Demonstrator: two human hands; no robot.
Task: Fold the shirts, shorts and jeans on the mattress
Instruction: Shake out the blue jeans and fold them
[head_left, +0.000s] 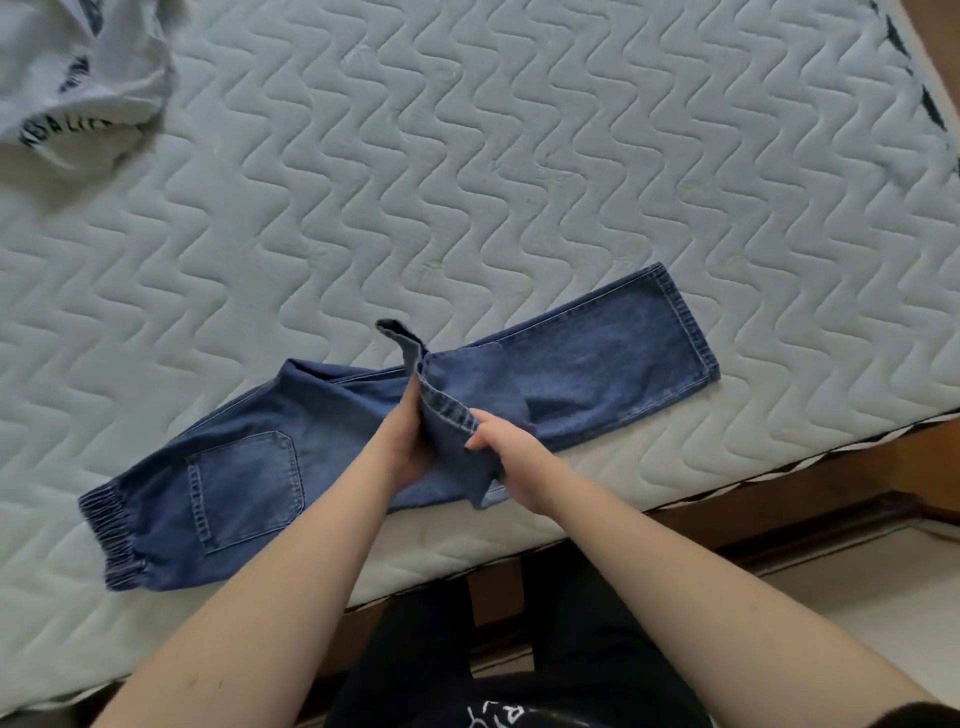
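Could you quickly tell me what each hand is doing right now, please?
Left hand: grips the hem of the jeans leg.
Right hand: pinches the same hem.

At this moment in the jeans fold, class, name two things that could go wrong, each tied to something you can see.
1. Both hands, left hand and right hand, grip one leg hem near the middle of the jeans; the other leg, loose on the mattress, may end up misaligned.
2. The jeans lie close to the mattress's near edge, so a tug could drag them off.
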